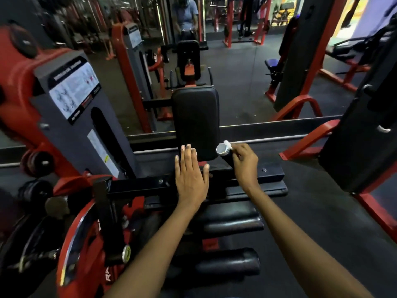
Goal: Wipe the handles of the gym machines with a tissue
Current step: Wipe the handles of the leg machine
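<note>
Two bare hands over one red-and-black gym machine (71, 117). Left hand (191, 171) flat, fingers (186, 149) straight and slightly apart, tips resting on the lower edge of one black upright pad (196, 119). Right hand (245, 162) curled, fingers pinching one small white tissue (227, 144) against the tip of one black handle (225, 154) with a silver end cap (222, 149), just right of the pad. Tissue mostly hidden in the grip, only a corner showing above the cap. Two black padded rollers (232, 222) below the forearms. One instruction placard (75, 91) on the machine's grey shroud. Ahead, one mirror (247, 72) reflecting one person in a blue shirt (185, 16).
</note>
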Motion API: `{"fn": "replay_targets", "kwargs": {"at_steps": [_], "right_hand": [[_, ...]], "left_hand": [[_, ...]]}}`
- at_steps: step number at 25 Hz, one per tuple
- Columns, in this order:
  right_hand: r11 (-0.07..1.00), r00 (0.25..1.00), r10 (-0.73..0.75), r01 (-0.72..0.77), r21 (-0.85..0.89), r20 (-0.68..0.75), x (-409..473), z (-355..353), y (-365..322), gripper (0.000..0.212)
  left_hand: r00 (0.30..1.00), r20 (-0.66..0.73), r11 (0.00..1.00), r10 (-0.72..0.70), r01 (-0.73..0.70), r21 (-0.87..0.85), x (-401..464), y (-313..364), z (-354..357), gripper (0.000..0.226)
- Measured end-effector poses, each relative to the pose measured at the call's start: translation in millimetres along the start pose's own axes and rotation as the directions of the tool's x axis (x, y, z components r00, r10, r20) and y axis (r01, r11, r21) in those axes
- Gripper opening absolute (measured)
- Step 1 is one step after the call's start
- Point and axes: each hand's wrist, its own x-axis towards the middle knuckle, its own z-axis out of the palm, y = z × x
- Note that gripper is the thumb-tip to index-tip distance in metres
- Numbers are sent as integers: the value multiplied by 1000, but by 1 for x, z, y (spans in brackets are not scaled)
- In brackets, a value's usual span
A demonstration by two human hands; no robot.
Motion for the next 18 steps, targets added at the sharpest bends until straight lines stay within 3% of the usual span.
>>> {"fn": "replay_targets", "kwargs": {"at_steps": [3,5,8,10,13,15,18], "right_hand": [[987,994,104,-98,-129,40,-1,-11,27,31],[979,980,201,-200,-28,7,14,-15,19,24],[996,999,28,-31,81,39,11,-9,-5,25],[999,998,-29,31,-36,48,-5,-7,21,29],[964,982,156,-128,-233,104,-6,-18,57,26],[975,979,189,-178,-129,75,8,-13,38,27],[999,997,47,-48,4,67,8,-1,2,37]], "left_hand": [[999,-17,998,46,-45,32,28,-9,-7,57],[997,19,998,70,-70,6,39,-11,-5,60],[999,-10,996,31,-31,-83,34,-8,3,56],[1000,-22,992,11,-14,-127,32,-9,6,56],[999,-18,989,27,-29,-146,31,-11,5,57],[999,-30,994,28,-31,-101,31,-9,4,57],[999,-48,1000,-9,10,21,26,-3,4,57]]}}
